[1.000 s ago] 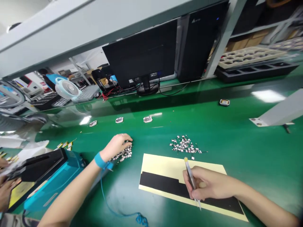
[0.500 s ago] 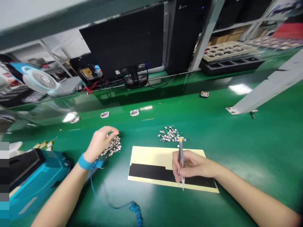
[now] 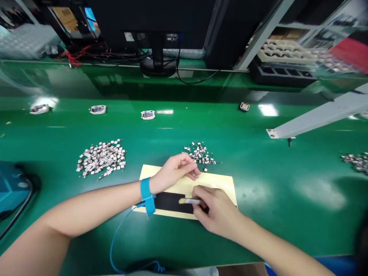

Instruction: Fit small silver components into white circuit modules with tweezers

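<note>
My left hand (image 3: 175, 171) rests curled over the cream backing sheet (image 3: 215, 183), its fingertips close to a small pile of tiny metal-and-white pieces (image 3: 199, 152). A blue wrist strap (image 3: 146, 196) circles that wrist. My right hand (image 3: 215, 209) grips steel tweezers with a yellow end (image 3: 186, 201), held nearly flat over the black strip (image 3: 172, 202) on the sheet. The hands are close together and partly cover the strip. A larger pile of the same pieces (image 3: 100, 158) lies to the left on the green mat.
Several small flat parts (image 3: 148, 115) stand in a row across the green bench, beyond the piles. A monitor stand (image 3: 157, 65), a grey bracket (image 3: 316, 117), a further pile (image 3: 356, 161) and a teal machine (image 3: 11, 188) surround the work area.
The view has swung, levelling the bench. My left hand has moved off the larger pile onto the sheet. The tweezers have turned from upright to nearly flat, pointing left.
</note>
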Available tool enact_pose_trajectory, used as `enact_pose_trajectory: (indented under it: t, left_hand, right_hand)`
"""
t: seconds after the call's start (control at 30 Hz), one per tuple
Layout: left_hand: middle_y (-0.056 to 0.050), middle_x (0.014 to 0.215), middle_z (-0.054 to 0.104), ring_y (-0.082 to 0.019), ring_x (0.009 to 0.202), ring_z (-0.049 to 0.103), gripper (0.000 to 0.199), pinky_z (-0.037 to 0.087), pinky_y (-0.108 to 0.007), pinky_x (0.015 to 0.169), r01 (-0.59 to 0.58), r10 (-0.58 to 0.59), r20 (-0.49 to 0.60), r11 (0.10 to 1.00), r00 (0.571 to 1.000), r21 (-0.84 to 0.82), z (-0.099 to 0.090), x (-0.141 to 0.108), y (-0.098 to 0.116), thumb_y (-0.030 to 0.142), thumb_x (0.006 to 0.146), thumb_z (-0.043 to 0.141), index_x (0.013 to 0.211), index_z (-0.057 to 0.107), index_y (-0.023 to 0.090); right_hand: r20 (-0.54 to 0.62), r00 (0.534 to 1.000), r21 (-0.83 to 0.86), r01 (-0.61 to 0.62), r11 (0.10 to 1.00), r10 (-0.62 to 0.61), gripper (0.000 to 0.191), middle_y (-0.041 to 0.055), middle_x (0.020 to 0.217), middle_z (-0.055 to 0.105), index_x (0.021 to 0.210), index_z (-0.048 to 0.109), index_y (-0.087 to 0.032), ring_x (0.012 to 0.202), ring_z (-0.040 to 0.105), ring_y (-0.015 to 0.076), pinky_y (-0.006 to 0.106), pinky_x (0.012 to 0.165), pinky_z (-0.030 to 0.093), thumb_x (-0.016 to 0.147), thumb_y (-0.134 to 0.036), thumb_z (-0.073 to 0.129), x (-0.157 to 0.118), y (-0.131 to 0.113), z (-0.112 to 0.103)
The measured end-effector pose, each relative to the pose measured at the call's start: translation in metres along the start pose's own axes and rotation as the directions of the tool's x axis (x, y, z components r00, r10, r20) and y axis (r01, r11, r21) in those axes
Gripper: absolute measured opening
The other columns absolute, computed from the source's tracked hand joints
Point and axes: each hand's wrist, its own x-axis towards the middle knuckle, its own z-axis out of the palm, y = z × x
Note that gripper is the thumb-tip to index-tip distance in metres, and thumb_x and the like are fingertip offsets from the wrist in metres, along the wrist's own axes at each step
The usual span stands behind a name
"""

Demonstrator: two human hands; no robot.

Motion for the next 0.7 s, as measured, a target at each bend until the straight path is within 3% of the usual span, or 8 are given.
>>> enact_pose_trajectory:
  t: [0.1, 0.23, 0.37, 0.43, 0.57, 0.7]
  left_hand:
    - [-0.001, 0.064, 0.062, -0.008, 0.059, 0.059, 0.01, 0.048, -0.02, 0.058, -0.016, 0.012, -0.055, 0.997, 0.998, -0.069, -0.005, 0.001, -0.007, 0.021, 0.074, 0.057, 0.074, 0.053, 0.011]
    - [-0.001, 0.075, 0.064, -0.009, 0.072, 0.06, 0.02, 0.047, -0.02, 0.07, -0.019, 0.006, -0.116, 0.994, 0.993, -0.111, -0.009, 0.003, -0.009, 0.017, 0.069, 0.063, 0.088, 0.06, 0.014]
    - [-0.003, 0.08, 0.064, -0.011, 0.078, 0.059, 0.024, 0.046, -0.021, 0.075, -0.014, 0.004, -0.13, 0.997, 0.991, -0.074, -0.009, 0.002, -0.006, 0.017, 0.07, 0.062, 0.094, 0.061, 0.014]
    - [-0.002, 0.079, 0.064, -0.01, 0.079, 0.059, 0.028, 0.046, -0.021, 0.075, -0.041, 0.03, -0.127, 0.996, 0.991, -0.08, -0.01, 0.001, -0.005, 0.017, 0.073, 0.059, 0.101, 0.057, 0.016]
    - [-0.001, 0.076, 0.065, -0.01, 0.075, 0.06, 0.029, 0.048, -0.021, 0.071, -0.096, 0.082, -0.135, 0.99, 0.987, -0.1, -0.009, 0.0, -0.004, 0.014, 0.071, 0.061, 0.098, 0.052, 0.018]
    - [-0.003, 0.079, 0.065, -0.012, 0.073, 0.061, 0.01, 0.049, -0.024, 0.071, -0.096, 0.086, -0.125, 0.992, 0.988, -0.078, -0.008, -0.001, -0.007, 0.015, 0.068, 0.064, 0.076, 0.057, 0.013]
  right_hand:
    - [-0.056, 0.998, -0.052, 0.004, 0.999, -0.006, 0.015, -0.0003, 0.07, 0.059, 0.078, 0.049, -0.018, 0.054, 0.052, 0.0112, 0.02, 0.049, 0.036, 0.067, -0.009, 0.045, -0.001, 0.005, 0.005]
    - [-0.203, 0.979, -0.132, -0.032, 0.991, 0.004, 0.014, 0.0013, 0.07, 0.062, 0.079, 0.055, -0.017, 0.057, 0.057, 0.0129, 0.021, 0.049, 0.041, 0.072, -0.009, 0.046, 0.002, 0.02, -0.009]
    - [-0.172, 0.973, -0.201, -0.187, 0.962, 0.153, 0.022, 0.002, 0.084, 0.066, 0.085, 0.06, -0.019, 0.068, 0.062, 0.0176, 0.026, 0.058, 0.047, 0.07, -0.007, 0.048, 0.009, 0.039, -0.031]
    - [-0.149, 0.974, -0.169, -0.197, 0.966, 0.173, 0.03, 0.0026, 0.091, 0.065, 0.094, 0.059, -0.018, 0.075, 0.062, 0.018, 0.027, 0.064, 0.049, 0.07, -0.004, 0.046, 0.011, 0.044, -0.037]
    - [-0.174, 0.983, -0.073, -0.065, 0.995, 0.051, 0.033, 0.0026, 0.086, 0.066, 0.1, 0.056, -0.017, 0.074, 0.063, 0.0146, 0.023, 0.061, 0.049, 0.073, -0.005, 0.042, 0.006, 0.036, -0.031]
    - [-0.178, 0.971, -0.201, 0.124, 0.972, -0.161, 0.018, 0.0034, 0.076, 0.062, 0.091, 0.059, -0.015, 0.057, 0.059, 0.0129, 0.024, 0.05, 0.048, 0.079, -0.014, 0.045, -0.002, 0.014, -0.005]
